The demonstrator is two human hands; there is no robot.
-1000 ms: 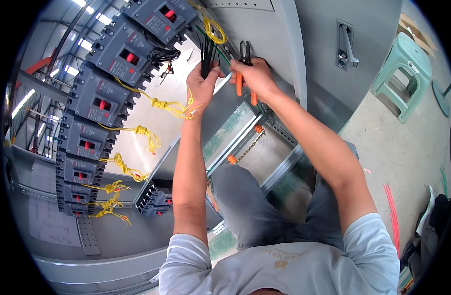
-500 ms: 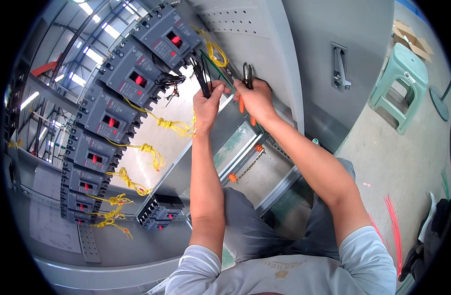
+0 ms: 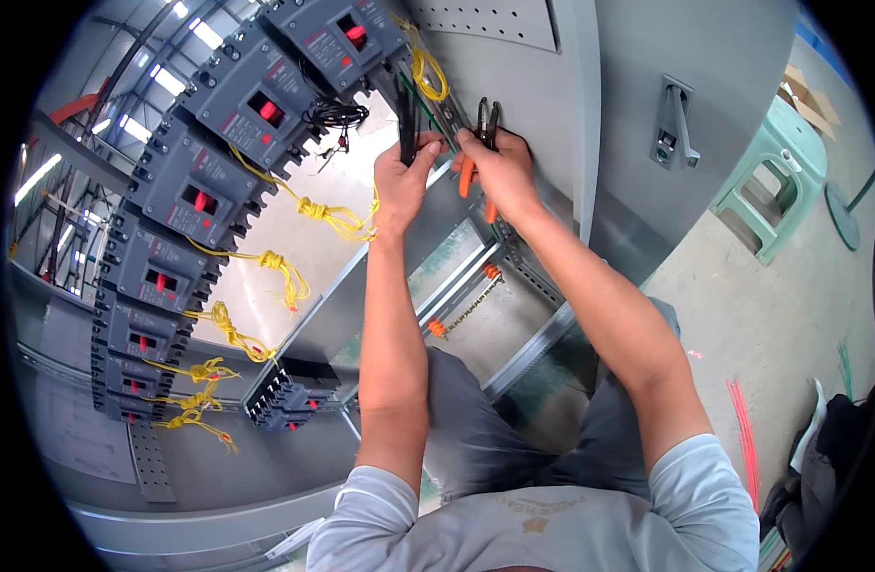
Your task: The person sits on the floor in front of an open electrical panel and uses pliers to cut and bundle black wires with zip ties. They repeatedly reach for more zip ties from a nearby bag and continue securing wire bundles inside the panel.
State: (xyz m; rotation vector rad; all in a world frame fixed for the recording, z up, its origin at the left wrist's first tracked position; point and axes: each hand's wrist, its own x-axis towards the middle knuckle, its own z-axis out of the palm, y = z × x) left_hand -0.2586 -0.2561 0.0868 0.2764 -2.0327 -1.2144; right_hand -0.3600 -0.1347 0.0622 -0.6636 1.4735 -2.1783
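Left hand [image 3: 400,191] clasping black strips [image 3: 406,129], right hand [image 3: 501,179] pliers [image 3: 467,176], panel edge [image 3: 588,124] near, opening [image 3: 335,176] leftward

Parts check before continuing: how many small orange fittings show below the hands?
2: one orange fitting at the upper right end of the dark strip, another orange fitting at its lower left end. More may be hidden behind the left forearm.

The person wears a pale grey T-shirt [image 3: 609,529], and its 2 short sleeves [image 3: 700,472] look slightly bluish. Its front has a faded brownish print [image 3: 557,501]: curved lettering with 1 small emblem [image 3: 535,525]. The trousers [image 3: 471,410] are dark grey. The left hand [image 3: 399,191] and the right hand [image 3: 504,176] are bare.
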